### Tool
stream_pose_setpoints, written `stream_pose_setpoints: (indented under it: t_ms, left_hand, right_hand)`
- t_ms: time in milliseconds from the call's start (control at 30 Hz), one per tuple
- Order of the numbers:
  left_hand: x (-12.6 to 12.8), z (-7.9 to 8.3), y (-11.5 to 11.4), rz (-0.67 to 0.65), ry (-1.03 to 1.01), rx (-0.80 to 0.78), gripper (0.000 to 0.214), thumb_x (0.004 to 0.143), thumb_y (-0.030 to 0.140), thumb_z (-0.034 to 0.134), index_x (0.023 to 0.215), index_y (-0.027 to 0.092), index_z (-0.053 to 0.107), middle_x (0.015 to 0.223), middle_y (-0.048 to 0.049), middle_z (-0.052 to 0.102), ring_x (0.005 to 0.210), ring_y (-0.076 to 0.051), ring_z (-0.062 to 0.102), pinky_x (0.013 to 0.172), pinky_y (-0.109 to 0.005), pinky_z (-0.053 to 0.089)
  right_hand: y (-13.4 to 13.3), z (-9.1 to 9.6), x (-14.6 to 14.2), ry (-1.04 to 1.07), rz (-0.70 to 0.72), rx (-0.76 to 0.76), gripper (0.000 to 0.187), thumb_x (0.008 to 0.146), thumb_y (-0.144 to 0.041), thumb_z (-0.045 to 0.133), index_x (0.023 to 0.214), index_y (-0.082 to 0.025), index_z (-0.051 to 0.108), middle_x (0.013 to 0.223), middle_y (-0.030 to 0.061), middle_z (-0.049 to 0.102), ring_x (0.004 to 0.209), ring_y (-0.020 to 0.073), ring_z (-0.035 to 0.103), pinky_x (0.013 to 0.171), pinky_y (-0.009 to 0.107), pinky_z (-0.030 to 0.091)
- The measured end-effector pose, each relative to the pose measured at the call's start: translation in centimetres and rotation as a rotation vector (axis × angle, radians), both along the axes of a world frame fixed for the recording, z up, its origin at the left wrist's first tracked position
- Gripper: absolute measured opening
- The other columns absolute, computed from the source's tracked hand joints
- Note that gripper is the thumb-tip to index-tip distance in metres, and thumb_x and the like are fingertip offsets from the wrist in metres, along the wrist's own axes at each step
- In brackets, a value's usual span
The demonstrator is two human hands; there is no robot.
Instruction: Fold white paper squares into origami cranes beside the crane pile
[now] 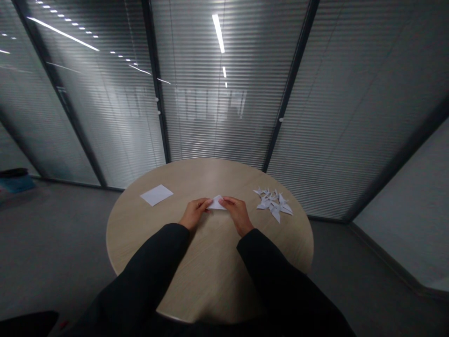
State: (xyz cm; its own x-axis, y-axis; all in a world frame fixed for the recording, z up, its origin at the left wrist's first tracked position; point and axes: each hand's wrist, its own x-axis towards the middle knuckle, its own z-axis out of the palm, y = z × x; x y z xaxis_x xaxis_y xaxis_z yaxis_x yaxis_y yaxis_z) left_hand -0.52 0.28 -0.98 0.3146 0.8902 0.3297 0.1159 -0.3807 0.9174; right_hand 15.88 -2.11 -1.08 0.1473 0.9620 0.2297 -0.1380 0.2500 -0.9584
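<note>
Between my hands is a small folded piece of white paper (216, 203), roughly triangular with its point away from me. My left hand (195, 212) pinches its left corner, thumb on top. At the right corner, my right hand (238, 213) grips the same paper between thumb and fingers. The fingertips beneath the paper are partly hidden. Both hands are just over the middle of the round wooden table (196, 276).
To the left on the table lies a white paper stack or sheet (156, 194). A pile of several folded white paper cranes (274, 202) sits at the right. Behind the table stands a glass partition with blinds (224, 117). A blue bin (17, 180) is on the floor far left.
</note>
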Motion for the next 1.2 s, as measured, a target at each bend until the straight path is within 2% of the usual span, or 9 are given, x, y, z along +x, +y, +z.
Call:
stream_pose_setpoints:
  t_ms: [133,300,600,833,967,1100,1200]
  left_hand:
    - [-0.2,0.3,-0.6,0.032,0.156,0.093,0.048,0.082,0.059,0.046,0.075,0.015,0.064,0.064,-0.0045,0.068,0.059,-0.016,0.059,0.065,-0.027,0.045]
    - [-0.6,0.5,-1.1,-0.008,0.241,0.148,0.043,0.09,0.051,0.039,0.073,0.016,0.06,0.062,-0.0043,0.07,0.054,-0.014,0.058,0.063,-0.025,0.045]
    - [-0.2,0.0,-1.0,-0.115,0.251,0.098,0.045,0.089,0.052,0.042,0.076,0.014,0.062,0.062,-0.0066,0.07,0.055,-0.015,0.059,0.061,-0.025,0.044]
    - [0.0,0.1,-1.0,-0.185,0.213,0.015,0.048,0.085,0.057,0.045,0.078,0.013,0.062,0.057,-0.0064,0.067,0.049,-0.014,0.055,0.055,-0.025,0.041]
    - [0.0,0.2,-1.2,-0.168,0.246,0.049,0.046,0.086,0.055,0.044,0.079,0.014,0.062,0.056,-0.0053,0.067,0.05,-0.013,0.054,0.055,-0.025,0.04]
    - [0.1,-0.1,-1.3,-0.162,0.231,0.079,0.044,0.088,0.054,0.041,0.081,0.015,0.061,0.067,-0.0062,0.069,0.056,-0.014,0.057,0.06,-0.026,0.044]
    - [0.2,0.0,-1.4,-0.144,0.223,0.088,0.043,0.087,0.055,0.043,0.08,0.015,0.06,0.072,-0.0051,0.067,0.057,-0.014,0.057,0.059,-0.026,0.045]
  right_hand:
    - [-0.1,-0.1,-0.1,-0.027,0.032,-0.023,0.032,0.06,-0.043,0.077,0.079,-0.018,0.075,0.08,0.0042,0.074,0.076,0.0217,0.066,0.072,0.033,0.049]
    - [-0.3,0.2,-0.1,-0.034,0.055,-0.013,0.03,0.06,-0.04,0.077,0.08,-0.018,0.072,0.078,0.0034,0.073,0.075,0.0199,0.065,0.073,0.032,0.048]
    - [0.0,0.0,0.1,-0.119,0.083,0.029,0.026,0.065,-0.042,0.073,0.072,-0.017,0.067,0.07,0.0013,0.068,0.067,0.0167,0.061,0.066,0.028,0.045]
    - [0.2,-0.5,0.3,-0.175,0.01,0.022,0.023,0.064,-0.04,0.072,0.067,-0.018,0.067,0.065,0.0007,0.064,0.062,0.0158,0.056,0.06,0.027,0.04]
    - [0.0,-0.3,0.5,-0.215,-0.007,0.057,0.023,0.065,-0.04,0.071,0.066,-0.018,0.066,0.062,-0.0004,0.061,0.059,0.0151,0.053,0.057,0.027,0.039]
    - [0.0,0.0,0.7,-0.298,-0.005,0.141,0.022,0.068,-0.041,0.069,0.066,-0.019,0.065,0.062,-0.001,0.06,0.061,0.015,0.053,0.059,0.026,0.039]
    - [0.1,-0.1,0.8,-0.307,0.025,0.145,0.023,0.069,-0.041,0.068,0.066,-0.019,0.065,0.062,-0.001,0.059,0.061,0.0151,0.053,0.058,0.026,0.039]
